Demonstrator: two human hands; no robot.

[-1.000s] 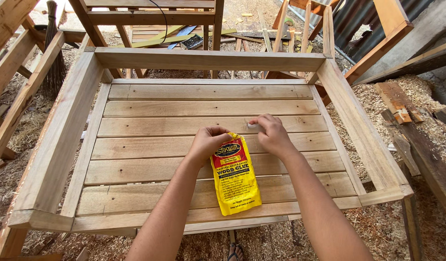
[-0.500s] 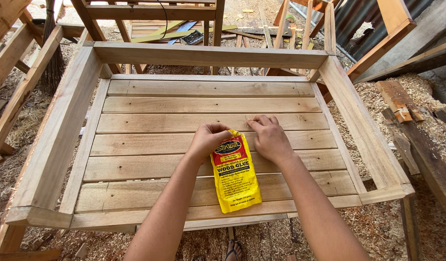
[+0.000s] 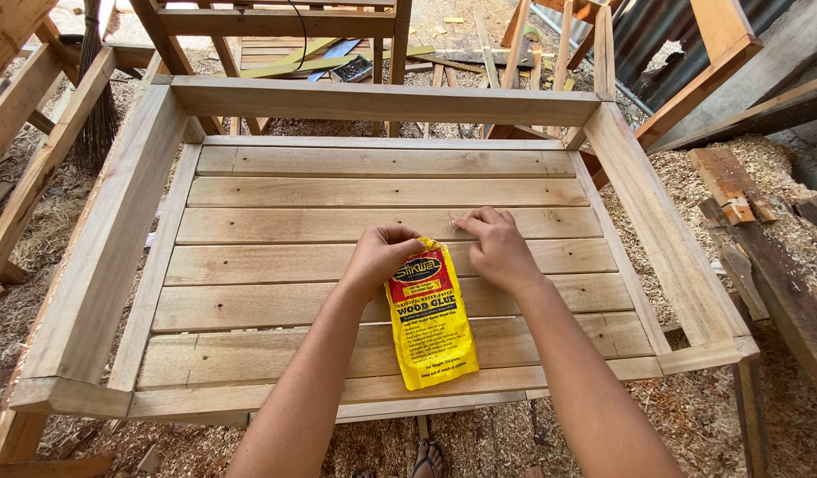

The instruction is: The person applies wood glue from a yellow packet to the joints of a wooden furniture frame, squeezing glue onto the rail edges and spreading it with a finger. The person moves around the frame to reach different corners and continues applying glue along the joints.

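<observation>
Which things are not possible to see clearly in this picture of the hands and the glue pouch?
- Head view: top of the yellow glue pouch is covered by the left hand; open or sealed is unclear.
- Right hand: its fingertips curl down onto a slat, hiding anything beneath.
- Foot in a sandal: cut off by the bottom edge.

yellow glue pouch (image 3: 430, 323) with red and black label, pale-brown slatted seat (image 3: 276, 265)

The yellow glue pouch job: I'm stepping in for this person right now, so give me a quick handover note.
Left hand: pinching the top corner of the yellow glue pouch.
Right hand: fingertips on a slat beside the pouch's top, holding nothing I can make out.
Pouch lies flat on the wooden seat frame, near its front edge.
Done: no glue visible on the slats.
Left: likely opening the pouch and applying glue.
</observation>
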